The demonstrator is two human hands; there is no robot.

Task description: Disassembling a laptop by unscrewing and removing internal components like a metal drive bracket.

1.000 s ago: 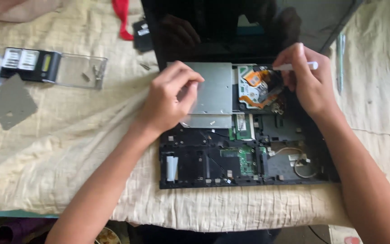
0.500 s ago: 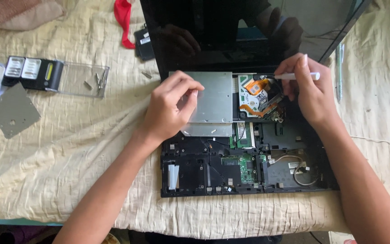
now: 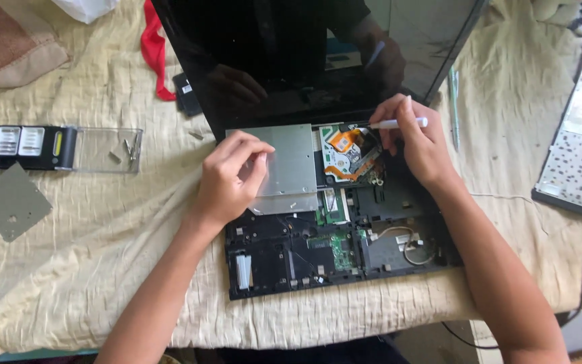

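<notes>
Screwdriver with white handle: we pinch it in right hand, long axis left-right, tip pointing left at orange flex board in opened laptop base. Left hand rests flat on silver drive plate, fingers loose, gripping nothing; right hand nearer board.
</notes>
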